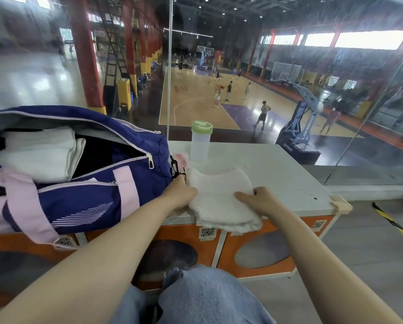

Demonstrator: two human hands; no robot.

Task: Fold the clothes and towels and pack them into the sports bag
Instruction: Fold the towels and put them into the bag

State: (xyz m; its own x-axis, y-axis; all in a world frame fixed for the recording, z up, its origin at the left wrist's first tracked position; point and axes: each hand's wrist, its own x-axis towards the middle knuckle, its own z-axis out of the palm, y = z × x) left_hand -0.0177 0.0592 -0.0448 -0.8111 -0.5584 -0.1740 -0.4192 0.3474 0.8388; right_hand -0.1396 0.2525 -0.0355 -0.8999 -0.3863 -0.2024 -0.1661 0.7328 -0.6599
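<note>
No words or numbers can be read. Square QR-code stickers [207, 232] sit on the orange front panels [277, 239] under the white desk [289, 174]; their small print is too blurred to make out.

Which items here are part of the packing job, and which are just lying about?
Part of the job: white towel, held by left hand and right hand; open sports bag; folded white cloth inside it.

Lying about: green-lidded bottle; pink item beside the bag.
</note>
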